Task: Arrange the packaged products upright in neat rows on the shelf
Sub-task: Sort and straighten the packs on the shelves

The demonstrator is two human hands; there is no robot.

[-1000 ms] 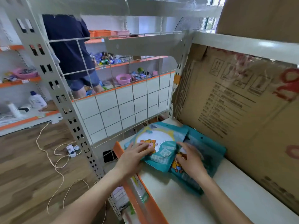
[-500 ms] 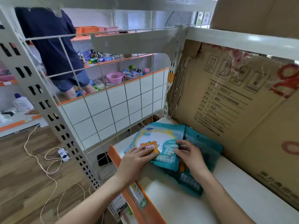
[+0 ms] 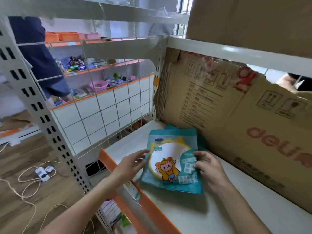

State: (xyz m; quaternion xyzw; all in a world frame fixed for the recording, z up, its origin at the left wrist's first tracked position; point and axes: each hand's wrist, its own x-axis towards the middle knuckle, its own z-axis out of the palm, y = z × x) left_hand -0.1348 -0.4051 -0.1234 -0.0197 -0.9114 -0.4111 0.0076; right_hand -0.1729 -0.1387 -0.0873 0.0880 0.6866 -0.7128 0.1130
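A teal packet (image 3: 170, 159) with a yellow cartoon figure on a white circle leans back on the white shelf (image 3: 211, 215). More teal packets (image 3: 200, 142) peek out behind it against the cardboard. My left hand (image 3: 133, 163) touches the front packet's left edge with fingers spread. My right hand (image 3: 206, 166) holds its right edge, fingertips curled onto the front.
A large brown cardboard sheet (image 3: 236, 119) lines the shelf's back. A white wire grid (image 3: 104, 115) closes the left side. An orange price rail (image 3: 135, 196) runs along the front edge. A person in dark blue (image 3: 35, 53) stands beyond the grid by other shelves. Cables (image 3: 28, 183) lie on the wooden floor.
The front packet has been turned from slanted and lying flat to square and leaning back over the others. Both hands have shifted to its side edges.
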